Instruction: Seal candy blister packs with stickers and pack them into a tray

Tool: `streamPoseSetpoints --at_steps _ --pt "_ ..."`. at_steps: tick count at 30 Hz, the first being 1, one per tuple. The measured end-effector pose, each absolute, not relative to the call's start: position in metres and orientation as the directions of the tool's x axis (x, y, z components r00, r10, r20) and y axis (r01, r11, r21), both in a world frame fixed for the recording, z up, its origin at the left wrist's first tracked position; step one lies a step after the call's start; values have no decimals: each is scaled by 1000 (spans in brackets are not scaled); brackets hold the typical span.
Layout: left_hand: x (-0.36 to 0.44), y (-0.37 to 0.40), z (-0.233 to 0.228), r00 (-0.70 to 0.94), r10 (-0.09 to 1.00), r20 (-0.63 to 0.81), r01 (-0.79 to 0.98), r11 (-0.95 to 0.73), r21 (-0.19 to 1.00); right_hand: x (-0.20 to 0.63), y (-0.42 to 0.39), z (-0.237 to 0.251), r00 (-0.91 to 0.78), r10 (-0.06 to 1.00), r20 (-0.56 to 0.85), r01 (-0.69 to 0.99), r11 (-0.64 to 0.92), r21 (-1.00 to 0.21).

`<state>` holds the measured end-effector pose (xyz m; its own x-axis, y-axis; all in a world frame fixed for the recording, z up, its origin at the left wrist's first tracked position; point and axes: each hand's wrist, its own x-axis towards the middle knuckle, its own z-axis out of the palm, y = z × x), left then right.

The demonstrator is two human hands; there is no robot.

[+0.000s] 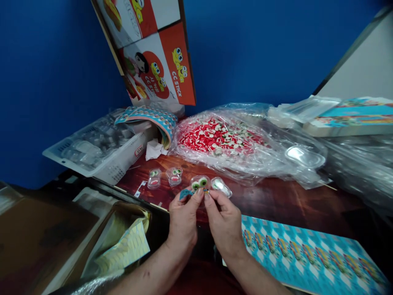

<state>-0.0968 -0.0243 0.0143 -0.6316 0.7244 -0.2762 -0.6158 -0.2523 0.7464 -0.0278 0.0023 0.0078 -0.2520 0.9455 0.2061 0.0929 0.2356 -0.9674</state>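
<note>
My left hand (184,219) and my right hand (225,219) meet above the near edge of the table, thumbs almost touching. Between their fingertips they pinch a small blue printed label (185,193); its middle is partly covered by the thumbs. Right behind the label is a clear plastic pack (201,183) with two green eyeball pieces inside. Whether the label touches that pack I cannot tell. To the right lies another clear pack (221,187), partly behind my fingers. Two filled packs, one (154,179) beside the other (175,176), rest further left with eyes and red lips.
A clear bag (221,137) of red and white pieces lies at the back. At left stands a white basket (107,172) of clear packs. A blue label sheet (307,254) lies front right. An open carton (107,229) with yellowish backing paper stands front left.
</note>
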Motion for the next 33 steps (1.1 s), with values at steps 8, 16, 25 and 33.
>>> streamPoseSetpoints --at_steps 8,16,25,33 --pt "-89 -23 15 -521 797 -307 -638 -124 760 -16 7 8 -420 896 143 -176 74 -982" --pt "-107 -22 19 -476 843 -253 -569 -76 818 -6 19 13 -326 933 150 -1 158 -987" --pt "-109 -23 26 -320 877 -358 -701 34 712 0 12 14 -356 924 143 -51 133 -990" --pt "-121 -26 26 243 896 -372 -667 433 606 3 4 13 -454 886 93 13 111 -994"
